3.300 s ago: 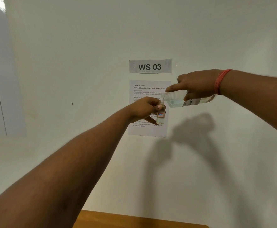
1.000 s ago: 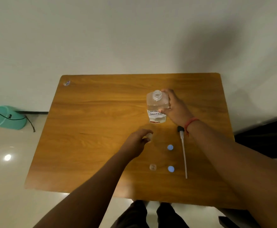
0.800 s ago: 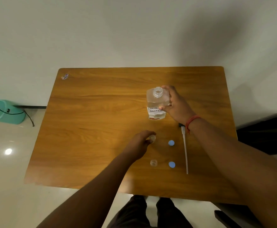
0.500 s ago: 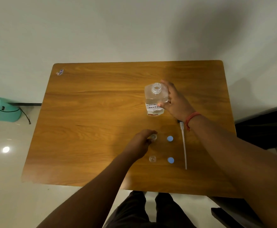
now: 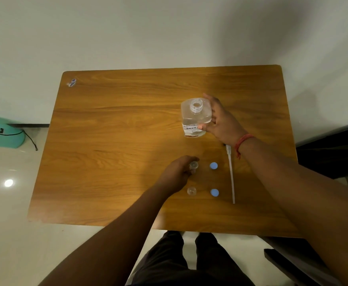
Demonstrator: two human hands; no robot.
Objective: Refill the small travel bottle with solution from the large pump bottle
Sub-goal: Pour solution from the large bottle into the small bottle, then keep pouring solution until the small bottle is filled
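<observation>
The large clear bottle (image 5: 195,116) stands upright on the wooden table (image 5: 117,141), its neck open with no pump on it. My right hand (image 5: 220,120) grips its right side. My left hand (image 5: 178,172) holds a small clear travel bottle (image 5: 193,166) that stands uncapped on the table. A second small clear bottle (image 5: 191,191) stands alone just nearer to me. Two blue caps (image 5: 213,165) (image 5: 214,192) lie to the right of the small bottles. The pump with its long white tube (image 5: 230,174) lies on the table at the right.
A small wrapper or sticker (image 5: 72,82) sits at the table's far left corner. A teal bin (image 5: 1,132) with a black cable stands on the floor at the left. A dark piece of furniture (image 5: 334,151) is at the right. My legs (image 5: 189,261) show below the near edge.
Earlier both bottles were held up in front of the wall, the large one tipped over the small one. Now both stand on the table with my hands still on them.
</observation>
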